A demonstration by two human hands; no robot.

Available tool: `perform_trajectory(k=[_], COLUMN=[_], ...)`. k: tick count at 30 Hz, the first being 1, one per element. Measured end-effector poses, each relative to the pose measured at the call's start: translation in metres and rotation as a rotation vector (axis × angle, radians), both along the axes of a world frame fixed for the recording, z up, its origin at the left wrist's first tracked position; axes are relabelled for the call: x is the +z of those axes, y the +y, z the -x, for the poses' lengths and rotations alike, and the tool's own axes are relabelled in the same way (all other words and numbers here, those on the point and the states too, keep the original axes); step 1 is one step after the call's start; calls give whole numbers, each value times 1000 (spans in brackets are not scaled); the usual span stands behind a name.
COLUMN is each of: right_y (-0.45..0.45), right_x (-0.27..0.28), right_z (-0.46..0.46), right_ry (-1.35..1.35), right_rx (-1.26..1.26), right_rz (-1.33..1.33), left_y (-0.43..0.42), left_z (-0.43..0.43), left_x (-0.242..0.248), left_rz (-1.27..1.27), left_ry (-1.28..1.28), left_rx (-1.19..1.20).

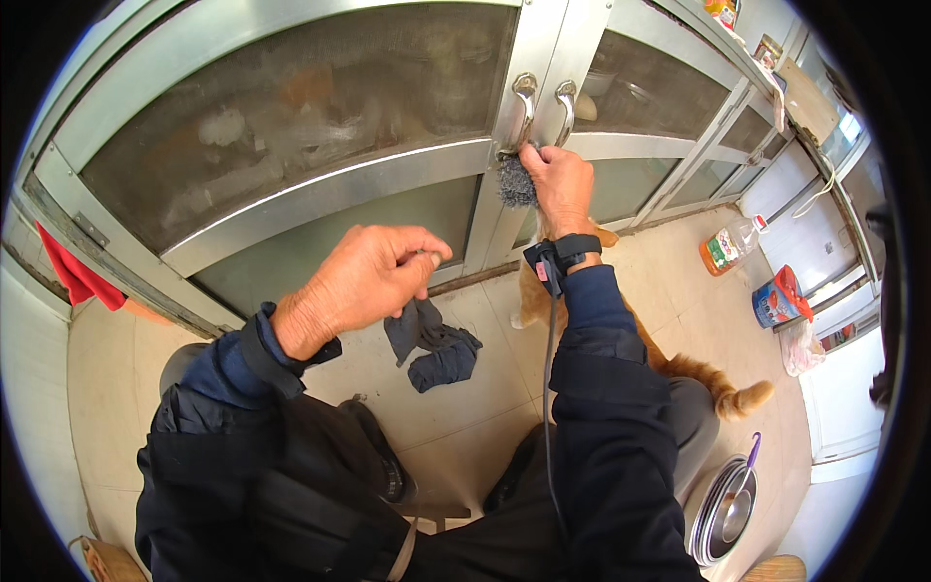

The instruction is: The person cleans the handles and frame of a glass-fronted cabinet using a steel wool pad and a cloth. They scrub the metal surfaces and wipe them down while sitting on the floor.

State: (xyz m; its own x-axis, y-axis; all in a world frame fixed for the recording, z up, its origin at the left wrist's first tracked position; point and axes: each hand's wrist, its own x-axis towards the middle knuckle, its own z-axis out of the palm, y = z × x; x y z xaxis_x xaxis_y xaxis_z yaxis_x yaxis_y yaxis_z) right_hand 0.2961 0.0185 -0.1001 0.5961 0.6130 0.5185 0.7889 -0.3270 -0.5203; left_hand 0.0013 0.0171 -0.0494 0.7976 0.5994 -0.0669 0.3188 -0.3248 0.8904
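Note:
My right hand grips a grey scouring pad against the metal door frame, at the lower end of the left chrome handle. The right chrome handle is beside it. My left hand hovers in front of the lower glass panel of the left door, its thumb and fingertips close together; whether something thin is between them I cannot tell. A dark grey cloth lies crumpled on the tiled floor below the left hand.
An orange and white cat stands behind my right forearm, tail by my knee. On the floor to the right are an oil bottle, a blue container and stacked metal bowls. A red cloth hangs left.

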Motion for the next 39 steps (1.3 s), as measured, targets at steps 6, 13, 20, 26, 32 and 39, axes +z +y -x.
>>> perform_trajectory(k=[6,13,20,26,32,39], right_y=[6,3,-28,-45,-37,-50], right_x=[1,-10,5,35,72,95], right_z=[-12,-15,20,31,37,106], right_ry=[45,-96,279,449,703,519], right_rx=[144,126,27,75,416,469], right_rz=[-82,-76,-177,-376,-376,-411], left_y=[2,1,-6,-22,-23,-6], left_z=[0,-1,-9,-8,0,-11], left_x=[-13,-16,16,33,43,32], left_rz=[-110,-7,42,54,160,268], left_ry=[19,-20,-242,-417,-574,-703], left_rx=[-61,-6,3,1,-2,94])
